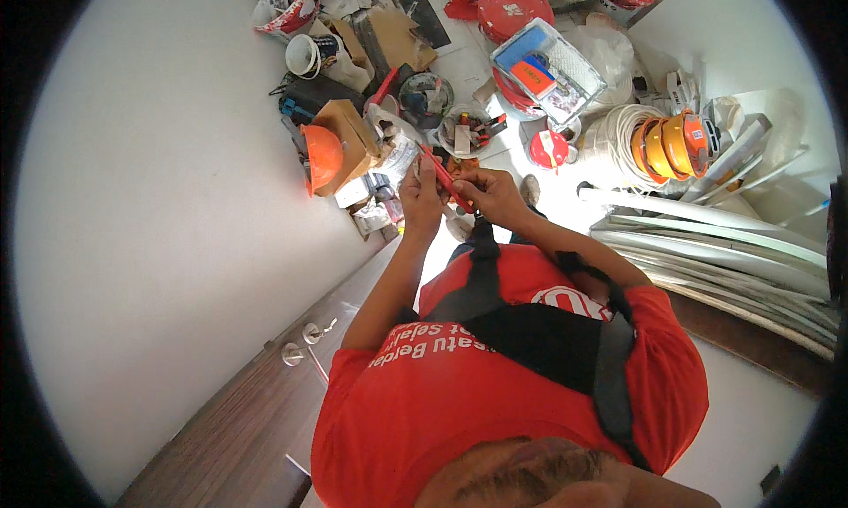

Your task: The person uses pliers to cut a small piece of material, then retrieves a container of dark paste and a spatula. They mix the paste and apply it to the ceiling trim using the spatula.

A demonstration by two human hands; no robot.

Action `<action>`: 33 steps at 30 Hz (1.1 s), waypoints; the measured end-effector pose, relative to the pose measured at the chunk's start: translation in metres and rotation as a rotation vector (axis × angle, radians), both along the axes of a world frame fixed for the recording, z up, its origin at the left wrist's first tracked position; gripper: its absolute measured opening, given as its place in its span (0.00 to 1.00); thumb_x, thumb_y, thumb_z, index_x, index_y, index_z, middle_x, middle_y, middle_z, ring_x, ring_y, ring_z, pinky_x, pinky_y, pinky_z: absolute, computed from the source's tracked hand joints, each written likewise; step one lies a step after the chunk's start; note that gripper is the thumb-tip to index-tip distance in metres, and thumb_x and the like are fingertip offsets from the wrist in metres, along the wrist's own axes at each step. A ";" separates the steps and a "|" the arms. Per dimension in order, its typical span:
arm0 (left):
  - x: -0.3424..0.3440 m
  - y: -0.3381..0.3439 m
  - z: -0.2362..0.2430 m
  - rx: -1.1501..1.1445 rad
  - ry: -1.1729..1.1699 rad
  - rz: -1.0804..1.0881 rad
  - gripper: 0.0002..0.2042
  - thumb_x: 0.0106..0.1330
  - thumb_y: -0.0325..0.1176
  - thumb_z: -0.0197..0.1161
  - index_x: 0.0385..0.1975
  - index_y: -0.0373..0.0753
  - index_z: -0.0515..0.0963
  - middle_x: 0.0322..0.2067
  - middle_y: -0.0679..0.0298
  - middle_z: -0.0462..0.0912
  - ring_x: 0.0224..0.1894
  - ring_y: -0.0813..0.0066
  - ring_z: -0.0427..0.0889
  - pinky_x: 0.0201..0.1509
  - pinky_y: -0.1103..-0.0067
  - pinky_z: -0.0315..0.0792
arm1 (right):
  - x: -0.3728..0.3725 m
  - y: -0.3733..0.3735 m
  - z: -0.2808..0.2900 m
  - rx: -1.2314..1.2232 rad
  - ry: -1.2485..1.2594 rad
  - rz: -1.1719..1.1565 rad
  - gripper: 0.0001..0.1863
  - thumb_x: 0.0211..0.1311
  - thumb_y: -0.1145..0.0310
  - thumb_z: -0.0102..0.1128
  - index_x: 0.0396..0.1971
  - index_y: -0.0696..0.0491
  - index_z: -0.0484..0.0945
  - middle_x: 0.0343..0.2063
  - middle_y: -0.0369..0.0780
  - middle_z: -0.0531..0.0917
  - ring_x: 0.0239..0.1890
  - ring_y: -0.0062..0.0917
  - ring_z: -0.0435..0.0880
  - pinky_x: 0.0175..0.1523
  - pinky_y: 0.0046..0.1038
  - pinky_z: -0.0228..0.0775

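A slim red tool is held slantwise in front of my chest; its exact kind is too small to make out. My left hand is closed on its far part, thumb and fingers pinching it. My right hand grips the near end with curled fingers. Beyond the hands, on the floor, stands a pail of hand tools. Left of it lies a crumpled clear plastic bag, beside a cardboard box and an orange hard hat.
White wall rises on the left above a wooden surface. At right lie long white pipes, a cable coil and stacked orange hard hats. A paint tray rests on red-lidded buckets ahead; a white bucket lies tipped.
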State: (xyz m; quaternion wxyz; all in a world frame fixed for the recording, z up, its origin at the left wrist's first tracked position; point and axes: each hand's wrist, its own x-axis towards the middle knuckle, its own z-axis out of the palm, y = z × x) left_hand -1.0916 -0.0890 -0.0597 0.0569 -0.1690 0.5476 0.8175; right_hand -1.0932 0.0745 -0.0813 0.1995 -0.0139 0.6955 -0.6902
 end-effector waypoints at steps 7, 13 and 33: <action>-0.032 0.042 -0.017 -0.108 -0.123 0.002 0.18 0.79 0.43 0.53 0.59 0.38 0.72 0.36 0.70 0.78 0.32 0.88 0.76 0.32 0.87 0.73 | -0.030 0.030 -0.033 0.011 -0.185 -0.072 0.17 0.65 0.57 0.68 0.31 0.59 0.86 0.22 0.39 0.85 0.23 0.17 0.80 0.31 0.26 0.71; -0.048 0.063 -0.078 -0.284 -0.166 0.001 0.19 0.79 0.42 0.53 0.61 0.36 0.71 0.30 0.72 0.78 0.27 0.88 0.74 0.27 0.87 0.69 | -0.051 0.055 -0.088 0.123 -0.215 0.010 0.21 0.64 0.53 0.68 0.29 0.59 0.86 0.23 0.43 0.85 0.25 0.23 0.82 0.32 0.29 0.73; 0.035 0.090 -0.345 -0.061 -0.942 -0.082 0.20 0.74 0.39 0.58 0.61 0.36 0.72 0.37 0.63 0.81 0.20 0.86 0.71 0.20 0.84 0.65 | -0.161 0.048 -0.580 0.827 0.050 -0.015 0.21 0.70 0.57 0.49 0.28 0.58 0.83 0.29 0.53 0.84 0.35 0.50 0.84 0.46 0.49 0.76</action>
